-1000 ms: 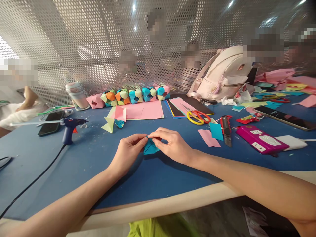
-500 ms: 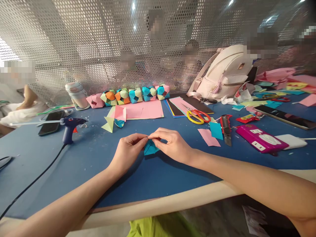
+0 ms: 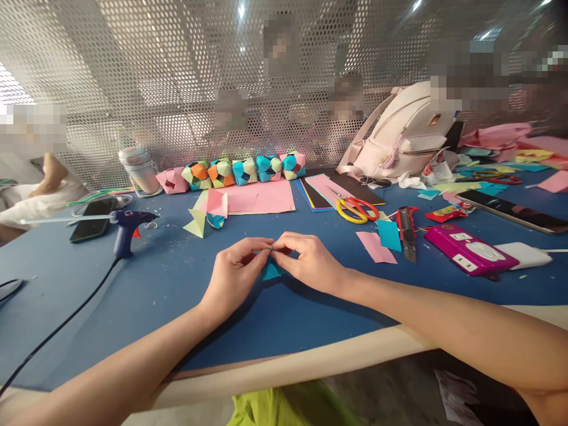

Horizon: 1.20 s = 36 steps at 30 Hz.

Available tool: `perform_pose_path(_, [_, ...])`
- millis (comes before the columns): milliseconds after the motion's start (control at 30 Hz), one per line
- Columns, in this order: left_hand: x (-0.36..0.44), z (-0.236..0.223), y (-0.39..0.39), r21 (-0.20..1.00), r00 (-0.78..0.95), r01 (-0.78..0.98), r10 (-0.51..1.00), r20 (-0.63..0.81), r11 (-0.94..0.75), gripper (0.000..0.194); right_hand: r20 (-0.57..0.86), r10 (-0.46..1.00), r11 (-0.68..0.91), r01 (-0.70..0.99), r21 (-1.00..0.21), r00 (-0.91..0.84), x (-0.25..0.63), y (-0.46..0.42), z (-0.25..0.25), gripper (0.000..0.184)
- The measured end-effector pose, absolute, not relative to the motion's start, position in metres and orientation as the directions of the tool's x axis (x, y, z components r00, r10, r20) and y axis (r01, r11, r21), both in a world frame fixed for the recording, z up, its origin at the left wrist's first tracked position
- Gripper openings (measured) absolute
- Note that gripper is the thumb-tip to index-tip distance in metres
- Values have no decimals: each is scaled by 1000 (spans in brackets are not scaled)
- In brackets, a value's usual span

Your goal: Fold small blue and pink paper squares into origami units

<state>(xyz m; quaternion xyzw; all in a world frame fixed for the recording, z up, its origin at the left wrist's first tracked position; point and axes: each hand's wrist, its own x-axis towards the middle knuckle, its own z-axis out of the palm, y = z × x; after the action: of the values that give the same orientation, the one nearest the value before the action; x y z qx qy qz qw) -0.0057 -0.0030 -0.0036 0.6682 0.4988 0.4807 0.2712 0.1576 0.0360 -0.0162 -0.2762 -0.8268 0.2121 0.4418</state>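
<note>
Blue paper piece (image 3: 271, 272), just below frame centre, pinched by left hand (image 3: 237, 269) and right hand (image 3: 313, 260); folding looks unfinished. Six paper balls (image 3: 243, 171), upper middle, look done; pink sheet (image 3: 268, 198) lies flat.

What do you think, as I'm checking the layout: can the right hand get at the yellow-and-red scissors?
Probably yes: the scissors lie beyond the right hand, with nothing seen between, but it would first release the blue paper.

We face a perforated metal screen (image 3: 177, 89) standing behind a blue counter (image 3: 110, 319) with a pale edge (image 3: 284, 368). White lights (image 3: 241, 10) glare high across the screen; below, we see dim, greyish floor (image 3: 386, 381).
</note>
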Motion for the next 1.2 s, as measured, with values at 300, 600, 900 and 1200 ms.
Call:
perform_pose_path(300, [-3,-3,-6,740,63,491,867,495,-459,16,653,605,794,287,-536,-454,159,36,-15,6])
perform_pose_path(600, [-5,-4,-7,598,132,558,773,620,-575,14,649,597,801,311,-512,-471,160,38,-18,16])
perform_pose_path(900, [-6,-4,-4,817,-88,422,879,469,-393,12,609,680,733,396,-553,-408,161,38,-14,6])
perform_pose_path(1200, [-3,-3,-2,893,-49,368,954,296,-258,15,656,641,766,384,-516,-398,162,42,-16,15])
